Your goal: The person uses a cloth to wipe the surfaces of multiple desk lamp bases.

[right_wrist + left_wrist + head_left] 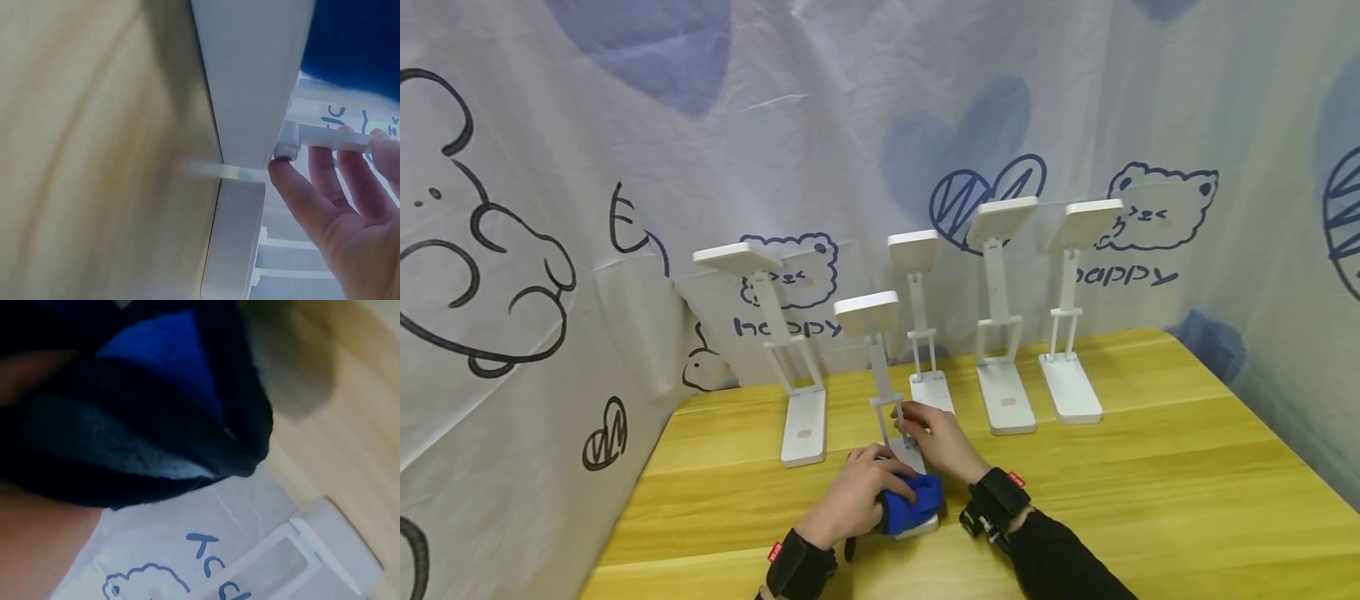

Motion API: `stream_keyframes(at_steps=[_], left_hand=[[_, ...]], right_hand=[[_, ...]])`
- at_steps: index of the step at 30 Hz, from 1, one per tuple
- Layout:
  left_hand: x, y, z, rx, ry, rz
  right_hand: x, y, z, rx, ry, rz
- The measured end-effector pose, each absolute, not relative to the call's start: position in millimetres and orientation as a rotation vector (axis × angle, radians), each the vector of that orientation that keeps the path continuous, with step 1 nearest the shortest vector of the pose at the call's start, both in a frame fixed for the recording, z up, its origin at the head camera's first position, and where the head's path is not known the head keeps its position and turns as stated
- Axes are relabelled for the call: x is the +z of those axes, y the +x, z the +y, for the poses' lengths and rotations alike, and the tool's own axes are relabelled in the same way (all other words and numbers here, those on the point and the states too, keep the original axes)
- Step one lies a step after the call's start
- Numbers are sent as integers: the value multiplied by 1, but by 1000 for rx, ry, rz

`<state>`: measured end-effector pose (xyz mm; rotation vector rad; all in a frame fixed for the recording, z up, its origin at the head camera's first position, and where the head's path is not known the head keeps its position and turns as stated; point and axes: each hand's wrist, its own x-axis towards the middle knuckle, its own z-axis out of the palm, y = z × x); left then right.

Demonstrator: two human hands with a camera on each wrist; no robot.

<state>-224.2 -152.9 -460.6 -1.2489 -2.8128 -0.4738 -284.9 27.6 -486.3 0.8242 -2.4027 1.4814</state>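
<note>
A white folding desk lamp [867,315] stands nearest me, its panel raised on a jointed stem. Over the front of its base, my left hand [857,493] grips a bunched blue cloth [921,502] that covers part of the base. The left wrist view shows folds of this cloth [162,375] with a dark edging. My right hand [946,440] holds the lamp's lower stem just above the base. In the right wrist view, thumb and fingers [359,181] are around a thin white strut [331,136], with one fingertip at the hinge beside the base [253,75].
Several similar white lamps stand behind on the yellow wooden table [1180,467]: one at the left [805,429], one just behind my right hand [913,250], others to the right [1006,396]. A patterned white curtain [835,167] hangs close behind the table and along both sides.
</note>
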Motion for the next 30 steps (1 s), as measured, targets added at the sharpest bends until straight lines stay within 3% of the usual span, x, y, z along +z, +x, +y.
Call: stream_keyframes(at_steps=[14,30], left_hand=[[-444,-220,-173,-373,-1176,-2924],[-465,-228,-167,-187,-909,-2761]], right_hand=[[-485,-285,27,1498,826,-2421],[-486,-287,26,1456,797,-2417]])
